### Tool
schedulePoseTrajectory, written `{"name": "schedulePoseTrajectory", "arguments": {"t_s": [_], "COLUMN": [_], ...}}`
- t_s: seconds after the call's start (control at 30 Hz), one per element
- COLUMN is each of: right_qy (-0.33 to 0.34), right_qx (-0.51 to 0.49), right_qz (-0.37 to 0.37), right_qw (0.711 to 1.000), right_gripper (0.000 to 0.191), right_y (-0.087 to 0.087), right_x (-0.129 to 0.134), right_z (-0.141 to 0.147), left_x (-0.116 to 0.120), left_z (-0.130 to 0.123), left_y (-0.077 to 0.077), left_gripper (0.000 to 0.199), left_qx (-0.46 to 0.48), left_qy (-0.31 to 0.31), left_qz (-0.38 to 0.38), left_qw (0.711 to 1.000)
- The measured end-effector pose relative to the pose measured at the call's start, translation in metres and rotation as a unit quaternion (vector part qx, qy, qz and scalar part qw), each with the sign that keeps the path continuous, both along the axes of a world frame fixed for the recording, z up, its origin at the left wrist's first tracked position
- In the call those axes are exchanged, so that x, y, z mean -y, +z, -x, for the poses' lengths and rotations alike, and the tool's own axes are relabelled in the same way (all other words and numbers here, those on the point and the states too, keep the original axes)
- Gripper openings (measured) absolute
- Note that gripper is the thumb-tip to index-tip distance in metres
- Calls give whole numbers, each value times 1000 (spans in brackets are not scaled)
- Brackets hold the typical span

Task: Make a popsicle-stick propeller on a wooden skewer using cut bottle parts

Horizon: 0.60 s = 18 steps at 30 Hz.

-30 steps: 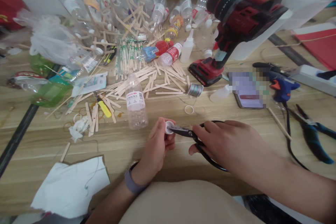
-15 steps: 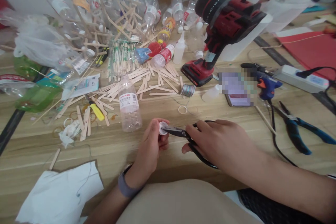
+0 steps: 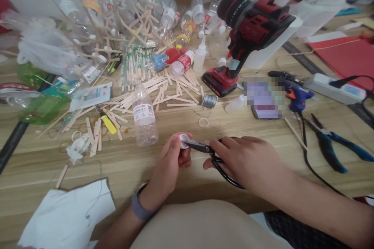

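Observation:
Between the thumb and fingers of my left hand (image 3: pixel 169 163) is a white bottle cap (image 3: pixel 184 140), its hollow side facing up. My right hand (image 3: pixel 248 159) grips black-handled scissors (image 3: pixel 201 147) by the loops. The blades point left, look closed together, and their tip reaches inside the cap. Just beyond my left hand a clear plastic bottle (image 3: pixel 144 120) with a white label stands upright; its top shows no cap. A thin white ring (image 3: pixel 203 122) lies on the table past the scissors, close to a spool of thread (image 3: pixel 209 101).
A red cordless drill (image 3: pixel 233 46) stands beyond my right hand, near a phone (image 3: pixel 264 101). To the right are a glue gun (image 3: pixel 298 93), pliers (image 3: pixel 330 140) and a power strip (image 3: pixel 339 87). Wooden sticks (image 3: pixel 157 83) and several bottles crowd the back; white paper (image 3: pixel 70 214) lies front left.
The cap, my left hand and the scissors have shifted slightly to the right. The blade tip is still in the cap, and both holds are unchanged.

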State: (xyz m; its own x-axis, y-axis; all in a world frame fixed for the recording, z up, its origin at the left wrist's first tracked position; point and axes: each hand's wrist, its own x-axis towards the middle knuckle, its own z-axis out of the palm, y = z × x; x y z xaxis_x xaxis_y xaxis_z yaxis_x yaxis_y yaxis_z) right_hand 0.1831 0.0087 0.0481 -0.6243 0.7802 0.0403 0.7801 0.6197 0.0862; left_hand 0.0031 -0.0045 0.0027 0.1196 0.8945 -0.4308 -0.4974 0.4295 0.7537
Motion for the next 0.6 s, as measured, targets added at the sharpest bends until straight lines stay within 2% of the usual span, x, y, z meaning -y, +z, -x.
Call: {"name": "schedulePoseTrajectory", "arguments": {"t_s": [0.13,0.27,0.43,0.6], "right_qy": [11,9,-7,4], "right_qx": [-30,-59,-48,-18], "right_qz": [-38,-70,-68,-52], "right_qw": [999,996,997,998], "right_gripper": [47,57,64,39], "right_y": [-5,-3,2,5], "right_x": [2,1,-4,-3], "right_z": [-2,-5,-10,-10], "left_x": [0,-3,-5,-3], "left_z": [-1,0,0,0], "left_y": [-2,-2,0,1], "left_gripper": [52,51,44,42], "left_qx": [-10,31,57,69], "left_qy": [7,5,16,15], "left_qz": [12,40,26,29], "left_qw": [1000,999,998,997]}}
